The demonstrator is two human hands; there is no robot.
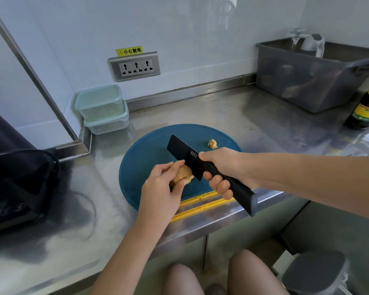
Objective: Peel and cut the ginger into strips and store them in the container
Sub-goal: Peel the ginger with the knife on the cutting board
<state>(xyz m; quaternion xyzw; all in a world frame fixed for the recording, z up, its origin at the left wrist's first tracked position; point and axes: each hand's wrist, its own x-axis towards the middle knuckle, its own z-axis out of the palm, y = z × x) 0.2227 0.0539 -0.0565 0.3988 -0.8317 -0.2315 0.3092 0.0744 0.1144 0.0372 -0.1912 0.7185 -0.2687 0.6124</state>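
Head view has the left hand [164, 184] pinching the ginger [184, 174] over the blue board [145, 154]'s near half, right hand [222, 169] wrapped round the knife [183, 152]; light, firm, knobbly, probably slippery where peeled, so grip its ends.

Two ginger pieces [184, 174] [212, 144], one knife [182, 152] and one board [145, 158] are showing near; two containers [99, 102] [109, 124] are standing far left, one tub [307, 81] and one bottle [366, 107] far right.
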